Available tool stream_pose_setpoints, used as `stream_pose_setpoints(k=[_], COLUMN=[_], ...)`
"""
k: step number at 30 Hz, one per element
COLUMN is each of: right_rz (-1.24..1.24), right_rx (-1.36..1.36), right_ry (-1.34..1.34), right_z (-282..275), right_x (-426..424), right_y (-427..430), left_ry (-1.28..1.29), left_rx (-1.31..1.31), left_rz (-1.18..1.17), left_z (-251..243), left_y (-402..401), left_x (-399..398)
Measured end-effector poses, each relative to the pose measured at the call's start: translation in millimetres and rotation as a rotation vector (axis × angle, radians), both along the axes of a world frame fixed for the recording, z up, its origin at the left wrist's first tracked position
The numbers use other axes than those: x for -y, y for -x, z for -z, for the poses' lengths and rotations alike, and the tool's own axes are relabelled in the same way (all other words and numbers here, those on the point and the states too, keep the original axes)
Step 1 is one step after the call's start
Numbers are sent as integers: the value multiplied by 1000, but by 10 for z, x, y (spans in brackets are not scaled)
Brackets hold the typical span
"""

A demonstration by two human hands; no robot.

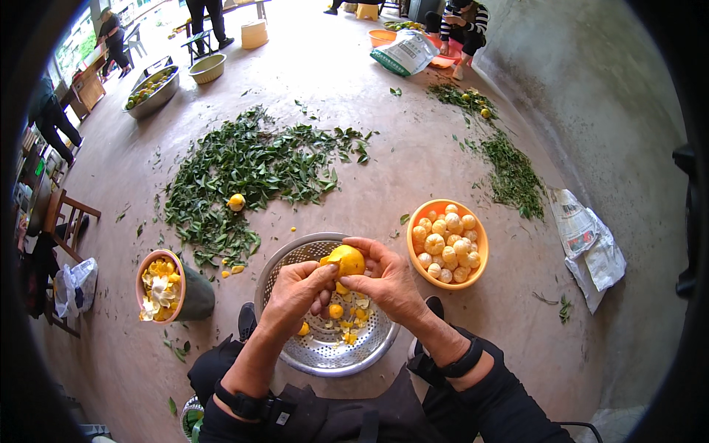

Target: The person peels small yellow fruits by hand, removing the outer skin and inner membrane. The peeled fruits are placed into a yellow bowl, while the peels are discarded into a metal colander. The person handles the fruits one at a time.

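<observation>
Between my two hands is a yellow-orange mandarin [350, 260], held above a perforated metal colander [318, 354]. My right hand [390, 279] grips the fruit from the right, fingers curled behind it. At its left side, the thumb and fingers of my left hand [296, 290] pinch a raised bit of peel. Inside the colander lie a couple of small unpeeled mandarins [335, 311] and scattered peel scraps [350, 336]. To the right stands an orange plastic basin [411, 243] full of peeled mandarins [450, 248]. Peels [160, 285] fill a bucket [198, 293] on the left.
A broad heap of green leaves [249, 160] covers the floor ahead, with one mandarin [236, 202] on it. More leaves [509, 171] and flattened sacks [590, 243] lie by the right wall. Further off are a metal tub of fruit [149, 94], a white sack [407, 52] and a crouching person [465, 25].
</observation>
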State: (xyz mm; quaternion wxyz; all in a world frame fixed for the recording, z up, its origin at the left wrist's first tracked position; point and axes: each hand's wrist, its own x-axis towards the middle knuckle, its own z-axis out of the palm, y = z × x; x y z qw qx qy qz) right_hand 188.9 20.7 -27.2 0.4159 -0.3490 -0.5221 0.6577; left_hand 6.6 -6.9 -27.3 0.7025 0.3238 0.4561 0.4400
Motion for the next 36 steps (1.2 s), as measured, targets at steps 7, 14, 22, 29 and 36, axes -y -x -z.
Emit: stream_pose_setpoints(k=[7, 14, 22, 29, 36], right_rz=[-33, -95, -87, -94, -18], right_rx=[153, -248, -442, -510, -360], right_ry=[49, 392, 500, 556, 375], right_z=[-64, 10, 148, 187, 73], right_x=[-71, -99, -111, -117, -55], right_y=[-47, -70, -75, -32, 8], left_ry=[7, -213, -222, -354, -353], left_rx=[19, -181, -211, -341, -611], left_rz=[45, -21, -90, -107, -297], left_z=[12, -61, -67, -22, 30], left_y=[22, -24, -60, -83, 12], left_x=[18, 46, 62, 102, 32])
